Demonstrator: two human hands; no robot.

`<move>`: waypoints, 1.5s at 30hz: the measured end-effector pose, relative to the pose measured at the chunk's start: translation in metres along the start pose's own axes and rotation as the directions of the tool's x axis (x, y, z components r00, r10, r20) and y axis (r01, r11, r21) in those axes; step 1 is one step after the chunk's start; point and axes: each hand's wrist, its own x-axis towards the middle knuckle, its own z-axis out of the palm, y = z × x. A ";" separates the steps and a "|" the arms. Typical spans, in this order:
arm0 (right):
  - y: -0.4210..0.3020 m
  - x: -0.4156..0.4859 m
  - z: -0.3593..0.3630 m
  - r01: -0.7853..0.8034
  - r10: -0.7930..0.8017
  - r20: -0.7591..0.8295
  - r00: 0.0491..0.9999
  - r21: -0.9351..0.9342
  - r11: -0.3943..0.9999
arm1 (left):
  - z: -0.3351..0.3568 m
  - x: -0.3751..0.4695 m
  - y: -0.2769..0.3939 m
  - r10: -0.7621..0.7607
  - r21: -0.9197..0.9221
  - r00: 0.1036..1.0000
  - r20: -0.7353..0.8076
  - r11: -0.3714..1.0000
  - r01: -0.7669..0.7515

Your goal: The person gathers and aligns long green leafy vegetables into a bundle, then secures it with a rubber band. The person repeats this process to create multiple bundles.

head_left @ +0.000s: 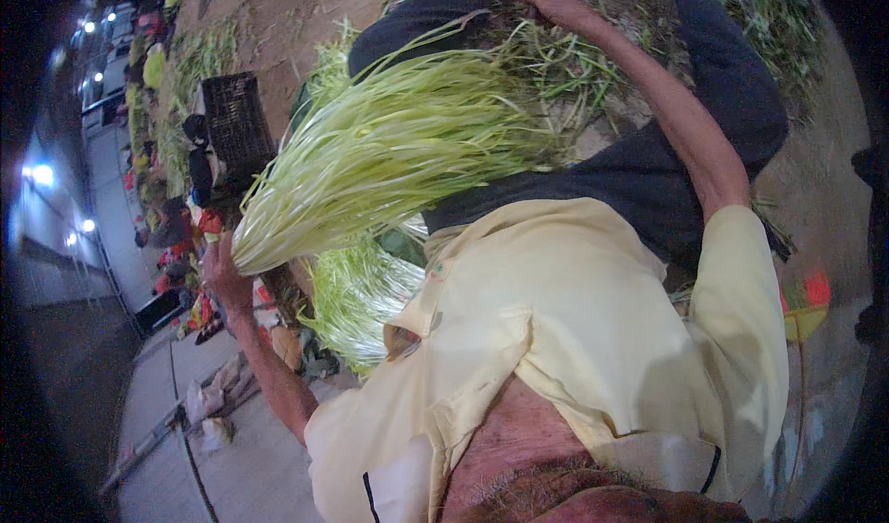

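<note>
A large bundle of long, chive-like greens (389,141) slants across my lap, pale at the left end and yellow-green along the leaves. My left hand (226,273) grips its white, gathered end, out at the left. The loose tips fan out to the right over my dark trousers (625,168). Beyond the tips, my right hand (555,2) is low near the ground with its fingers curled, among cut leaf scraps (576,71). Whether it pinches anything is too unclear to see.
More pale greens (361,300) lie beside my left hip. A dark slatted crate (239,120) stands on the earthen floor at the left. Greens are heaped (771,29) at the upper right. People and brightly coloured goods (173,252) line the far left under lamps.
</note>
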 end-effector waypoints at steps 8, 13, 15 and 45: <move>-0.105 -0.021 0.049 0.259 -0.240 -0.148 0.959 0.128 0.957 | -0.004 -0.004 0.012 0.057 0.025 0.993 -0.102 0.998 -0.055; -0.125 -0.039 0.069 0.345 -0.400 -0.308 0.863 -0.218 0.913 | -0.007 -0.006 0.022 0.040 -0.064 0.996 -0.084 0.997 -0.046; -0.124 -0.043 0.067 0.407 -0.490 -0.397 0.776 -0.279 0.870 | -0.009 -0.007 0.023 0.014 -0.016 0.998 -0.053 1.000 -0.015; -0.027 -0.009 0.050 0.326 -0.073 0.367 0.927 -0.696 0.640 | -0.008 -0.007 0.012 0.026 -0.034 0.999 0.024 0.999 -0.025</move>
